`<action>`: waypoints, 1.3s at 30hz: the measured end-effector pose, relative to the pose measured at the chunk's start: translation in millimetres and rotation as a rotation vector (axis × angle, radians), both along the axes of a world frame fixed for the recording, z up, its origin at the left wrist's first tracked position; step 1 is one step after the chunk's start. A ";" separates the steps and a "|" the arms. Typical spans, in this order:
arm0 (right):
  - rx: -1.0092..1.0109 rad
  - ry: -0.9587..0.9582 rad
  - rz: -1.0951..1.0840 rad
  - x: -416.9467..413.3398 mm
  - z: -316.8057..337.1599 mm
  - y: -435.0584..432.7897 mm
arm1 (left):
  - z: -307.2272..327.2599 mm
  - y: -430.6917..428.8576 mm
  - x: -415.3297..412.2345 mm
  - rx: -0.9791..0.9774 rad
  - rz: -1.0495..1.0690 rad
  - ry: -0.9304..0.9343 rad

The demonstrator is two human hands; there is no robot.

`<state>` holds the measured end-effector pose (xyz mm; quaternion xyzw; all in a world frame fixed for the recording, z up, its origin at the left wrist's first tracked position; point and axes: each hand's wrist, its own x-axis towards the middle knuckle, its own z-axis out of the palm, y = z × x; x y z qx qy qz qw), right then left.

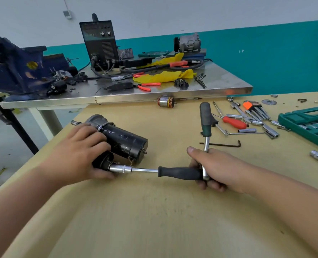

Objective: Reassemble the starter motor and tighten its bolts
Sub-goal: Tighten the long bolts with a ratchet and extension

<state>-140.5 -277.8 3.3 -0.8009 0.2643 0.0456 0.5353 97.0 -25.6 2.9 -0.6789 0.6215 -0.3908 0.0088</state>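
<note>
The starter motor [121, 140] lies on its side on the wooden workbench [154, 211], held by the left hand [80, 155] with fingers curled over its black body, while the right hand [212, 166] grips the butt of a black-handled socket driver [178, 173] (a green-handled ratchet [206, 118] joins it there), its socket [120, 168] against the motor.

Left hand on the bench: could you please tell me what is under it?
The left hand grips the black starter motor, covering part of its body. The socket wrench, held by the right hand, meets the motor beside the thumb; any bolt is hidden.
</note>
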 end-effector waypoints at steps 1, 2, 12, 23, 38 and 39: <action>0.010 0.004 -0.006 0.5 0.6 0.0 | 0.0 1.2 4.6 0.026 0.017 -0.012; 0.024 0.006 -0.012 1.1 1.1 -0.6 | -2.9 0.4 5.9 0.026 0.024 -0.020; 0.155 -0.005 -0.095 4.2 -0.5 -10.4 | -38.3 -11.1 -14.2 -0.279 0.178 0.172; 0.358 -0.227 -0.062 0.3 -8.9 -17.6 | -36.7 -13.3 -7.2 -0.206 0.003 0.044; 0.062 -0.275 -0.058 -2.3 -12.8 -9.5 | -32.8 -19.2 -9.9 -0.146 -0.082 0.204; 0.038 -0.279 -0.056 -2.7 -13.7 -9.6 | -32.6 -19.0 -10.5 -0.151 -0.086 0.209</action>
